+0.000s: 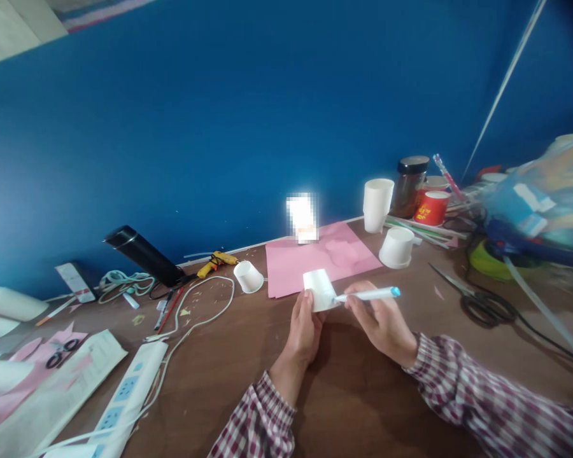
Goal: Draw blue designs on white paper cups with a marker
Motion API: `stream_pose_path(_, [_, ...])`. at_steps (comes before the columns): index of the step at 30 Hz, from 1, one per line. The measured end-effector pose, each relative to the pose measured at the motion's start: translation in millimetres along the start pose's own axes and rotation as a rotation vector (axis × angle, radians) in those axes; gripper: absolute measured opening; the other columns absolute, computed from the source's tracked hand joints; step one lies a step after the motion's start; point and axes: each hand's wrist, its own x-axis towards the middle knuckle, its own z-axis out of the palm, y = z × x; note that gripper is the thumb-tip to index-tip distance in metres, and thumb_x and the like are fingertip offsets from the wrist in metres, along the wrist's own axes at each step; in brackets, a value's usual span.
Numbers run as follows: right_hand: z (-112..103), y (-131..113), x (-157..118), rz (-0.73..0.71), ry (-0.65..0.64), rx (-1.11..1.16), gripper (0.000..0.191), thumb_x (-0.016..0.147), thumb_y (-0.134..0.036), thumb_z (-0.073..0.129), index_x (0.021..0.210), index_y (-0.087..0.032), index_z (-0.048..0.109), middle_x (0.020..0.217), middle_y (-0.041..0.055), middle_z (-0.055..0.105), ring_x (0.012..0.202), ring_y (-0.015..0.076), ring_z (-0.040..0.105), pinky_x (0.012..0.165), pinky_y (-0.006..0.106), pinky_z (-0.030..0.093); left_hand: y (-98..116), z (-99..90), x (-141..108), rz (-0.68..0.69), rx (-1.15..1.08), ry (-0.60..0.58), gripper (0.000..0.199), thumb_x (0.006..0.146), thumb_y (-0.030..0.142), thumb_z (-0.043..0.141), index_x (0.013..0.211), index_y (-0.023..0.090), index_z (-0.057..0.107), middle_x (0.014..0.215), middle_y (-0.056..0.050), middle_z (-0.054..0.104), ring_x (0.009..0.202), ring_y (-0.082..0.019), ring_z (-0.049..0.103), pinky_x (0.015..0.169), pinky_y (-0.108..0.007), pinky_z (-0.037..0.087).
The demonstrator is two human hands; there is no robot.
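And pinching white cup-like pc (319,286) in L hand (305,331), thumb at its L edge, fingers mostly hidden behind, closed up snug on it. Held over brown table (248,362), just this side of pink paper (286,267). Over to R hand (382,323): closed round white marker (371,294) w/ lt-blue end, pointing tip at pc's R edge; can't tell if pressing. Off L, small cup (249,278) nr yellow glue gun (217,263). Out R, tabbed cup (396,249), stack of cups (377,205) behind, black-handled scissors (466,296) lying flat.
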Motion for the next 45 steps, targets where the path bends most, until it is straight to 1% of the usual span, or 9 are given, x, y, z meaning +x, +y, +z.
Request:
stream_pose_path(7, [1.7,0.3,-0.9,0.048,-0.024,0.089,0.014,0.097,-0.026,0.045,0.089,-0.02,0.054,0.073,0.0012,0.06,0.064,0.0139,0.058,0.061,0.025,0.046,-1.9,-4.1,0.6,-0.016,-0.009,0.043,0.033,0.089,0.042,0.054,0.104,0.014,0.065,0.103,-0.009,0.067,0.099,-0.02,0.06,0.095,-0.039,0.046])
stream_pose_path(12, [2.8,3.8,-1.5,0.098,0.032,0.127,0.013,0.097,-0.027,0.045,0.091,-0.02,0.055,0.074,0.0007,0.061,0.064,0.0138,0.059,0.061,0.024,0.047,-0.3,-2.2,-0.4,-0.051,-0.003,-0.029,0.034,0.089,0.042,0.054,0.103,0.013,0.064,0.102,-0.01,0.067,0.096,-0.021,0.062,0.094,-0.041,0.046])
stream_pose_path(16, [1.5,2.4,-1.0,0.03,-0.033,0.085,0.013,0.096,-0.025,0.045,0.09,-0.02,0.055,0.075,0.001,0.061,0.066,0.014,0.059,0.064,0.025,0.046,-0.3,-1.1,-0.8,-0.039,-0.004,-0.017,0.032,0.089,0.042,0.055,0.101,0.013,0.064,0.101,-0.008,0.067,0.095,-0.02,0.061,0.09,-0.036,0.047])
stream_pose_path(21, [0.6,-1.1,-0.2,0.025,0.028,0.019,0.013,0.096,-0.024,0.044,0.088,-0.02,0.054,0.075,0.0013,0.061,0.068,0.0151,0.059,0.065,0.026,0.045,-1.2,-0.7,-1.0,-0.002,0.032,-0.042,0.023,0.089,0.037,0.056,0.091,0.016,0.065,0.089,-0.003,0.065,0.084,-0.013,0.059,0.082,-0.027,0.046])
stream_pose_path(25, [1.3,-2.9,-0.6,-0.019,-0.059,0.029,0.013,0.096,-0.022,0.044,0.088,-0.02,0.054,0.076,0.0013,0.061,0.068,0.0149,0.058,0.065,0.025,0.046,-0.4,-1.3,-1.4,0.007,0.031,-0.029,0.021,0.089,0.036,0.056,0.086,0.016,0.063,0.084,-0.001,0.062,0.079,-0.011,0.055,0.078,-0.025,0.045])
stream_pose_path(29, [1.9,-3.0,0.1,-0.001,0.011,0.0,0.013,0.096,-0.022,0.044,0.087,-0.02,0.053,0.075,0.0014,0.06,0.068,0.0152,0.058,0.065,0.026,0.045,-0.6,-1.6,-1.3,-0.006,0.044,-0.026,0.021,0.089,0.036,0.056,0.088,0.016,0.063,0.084,-0.001,0.062,0.077,-0.011,0.055,0.074,-0.024,0.045])
stream_pose_path(35, [1.5,-2.5,-0.3,-0.008,-0.028,0.003,0.013,0.096,-0.023,0.043,0.088,-0.02,0.053,0.075,0.0013,0.06,0.067,0.0152,0.058,0.064,0.026,0.045,-2.1,-2.5,0.5,0.012,0.02,-0.013,0.025,0.088,0.038,0.057,0.093,0.015,0.064,0.091,-0.004,0.063,0.087,-0.015,0.057,0.085,-0.031,0.046])
stream_pose_path(41, [-0.1,-3.0,-1.2,-0.021,-0.052,0.01,0.014,0.096,-0.021,0.042,0.087,-0.02,0.053,0.074,0.0016,0.059,0.065,0.0147,0.057,0.063,0.026,0.046,-1.5,-3.0,1.8,-0.001,0.009,0.018,0.026,0.087,0.04,0.058,0.094,0.015,0.064,0.094,-0.005,0.064,0.088,-0.016,0.058,0.084,-0.031,0.047])
stream_pose_path(45, [-0.6,-3.9,-0.7,0.001,0.0,0.006,0.013,0.096,-0.023,0.042,0.088,-0.02,0.052,0.073,0.0023,0.06,0.065,0.0157,0.057,0.063,0.027,0.047,-0.9,-1.1,0.6,0.018,0.002,0.016,0.027,0.085,0.04,0.061,0.093,0.015,0.065,0.093,-0.005,0.065,0.087,-0.016,0.059,0.087,-0.033,0.047])
